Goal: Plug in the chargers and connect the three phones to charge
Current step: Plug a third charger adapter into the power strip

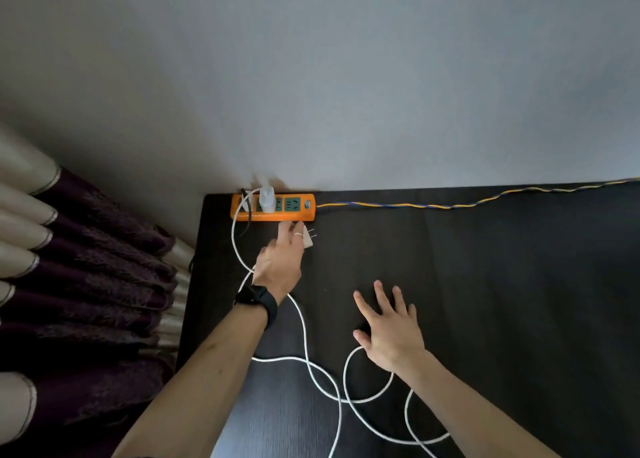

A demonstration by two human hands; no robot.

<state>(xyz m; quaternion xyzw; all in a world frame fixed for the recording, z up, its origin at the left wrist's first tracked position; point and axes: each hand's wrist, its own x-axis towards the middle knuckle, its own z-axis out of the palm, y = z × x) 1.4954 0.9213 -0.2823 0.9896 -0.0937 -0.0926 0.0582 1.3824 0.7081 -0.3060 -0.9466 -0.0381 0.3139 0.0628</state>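
An orange power strip (pixel 273 216) lies at the far left corner of the black table (pixel 485 284), against the wall. Two white chargers sit in it: one (pixel 267 199) in the middle socket, another at its left end. The right-hand socket (pixel 292 203) is free. My left hand (pixel 282 262) grips a third white charger (pixel 309 236) just in front of the strip, prongs pointing up and right. My right hand (pixel 389 329) hovers open, fingers spread, over the table. White cables (pixel 313 374) loop across the near table. No phone is in view.
A twisted yellow-and-blue cord (pixel 450 205) runs from the strip along the wall to the right. Purple and cream curtains (pixel 86 267) hang left of the table. A grey wall (pixel 346 76) stands behind. I wear a black watch (pixel 258 300) on my left wrist.
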